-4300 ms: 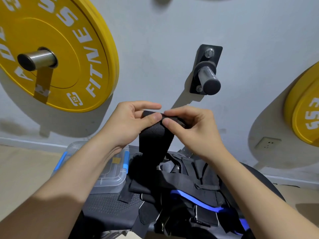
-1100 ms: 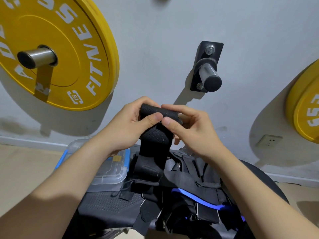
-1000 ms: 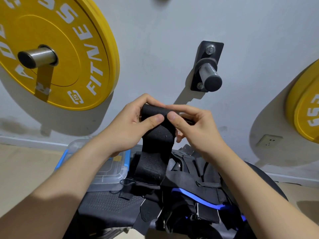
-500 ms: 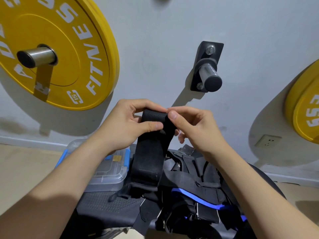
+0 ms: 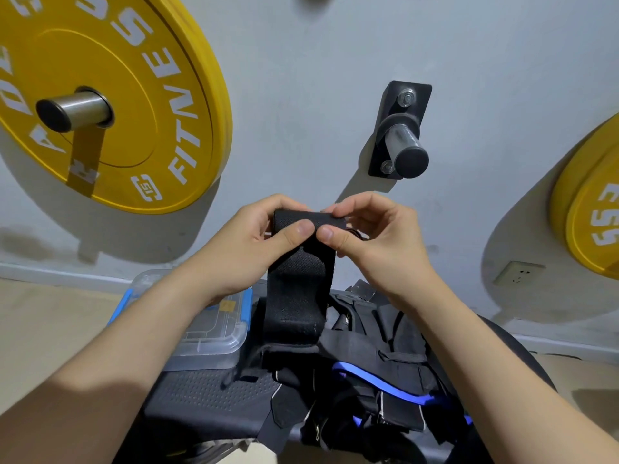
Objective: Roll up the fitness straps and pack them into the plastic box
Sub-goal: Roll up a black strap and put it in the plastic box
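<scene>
Right hand shifted on strap, box half hidden, perhaps ring

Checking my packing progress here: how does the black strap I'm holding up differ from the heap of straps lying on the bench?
The black strap hangs upright, its top end pinched between left hand and right hand; the heap of straps lies tangled on the bench. The held strap is plain black, while the heap includes a blue band. Neither is in the plastic box yet.
</scene>
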`<state>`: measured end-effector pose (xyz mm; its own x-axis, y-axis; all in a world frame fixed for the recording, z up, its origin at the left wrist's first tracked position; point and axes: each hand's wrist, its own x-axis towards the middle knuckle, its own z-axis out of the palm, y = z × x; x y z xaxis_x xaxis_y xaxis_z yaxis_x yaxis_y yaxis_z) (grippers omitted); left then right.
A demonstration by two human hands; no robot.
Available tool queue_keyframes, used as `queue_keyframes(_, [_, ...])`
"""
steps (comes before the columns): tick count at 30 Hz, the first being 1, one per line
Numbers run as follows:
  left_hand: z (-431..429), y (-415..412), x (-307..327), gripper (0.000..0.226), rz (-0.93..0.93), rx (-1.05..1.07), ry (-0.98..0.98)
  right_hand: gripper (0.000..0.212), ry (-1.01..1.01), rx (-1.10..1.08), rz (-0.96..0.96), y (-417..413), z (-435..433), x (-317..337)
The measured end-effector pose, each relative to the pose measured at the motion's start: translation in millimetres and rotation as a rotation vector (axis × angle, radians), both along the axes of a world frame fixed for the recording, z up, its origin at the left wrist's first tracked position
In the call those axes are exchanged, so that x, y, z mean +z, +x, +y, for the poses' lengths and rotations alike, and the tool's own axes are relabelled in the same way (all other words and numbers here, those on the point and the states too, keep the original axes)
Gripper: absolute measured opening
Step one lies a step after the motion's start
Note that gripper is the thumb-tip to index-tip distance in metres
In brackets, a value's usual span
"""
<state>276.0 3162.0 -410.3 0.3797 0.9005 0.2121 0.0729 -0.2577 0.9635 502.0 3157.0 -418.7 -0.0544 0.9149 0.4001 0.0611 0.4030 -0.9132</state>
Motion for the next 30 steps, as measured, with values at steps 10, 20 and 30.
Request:
queue_keyframes(10, [0, -5, 1, 0.035, -0.066, 0.067, 0.010, 0.018, -0.034, 0.114, -0.112, -2, -2, -2])
queue_keyframes(20, [-3, 5, 3, 0.037, -0.073, 0.132, -0.135, 0.033, 0.035, 0.089, -0.125, -4, -4, -6])
queue_keyframes(30, [-12, 5, 12, 0.057, -0.164, -0.034, -0.290, 0.058, -0.303, 0.400, 0.211, 6, 0, -8])
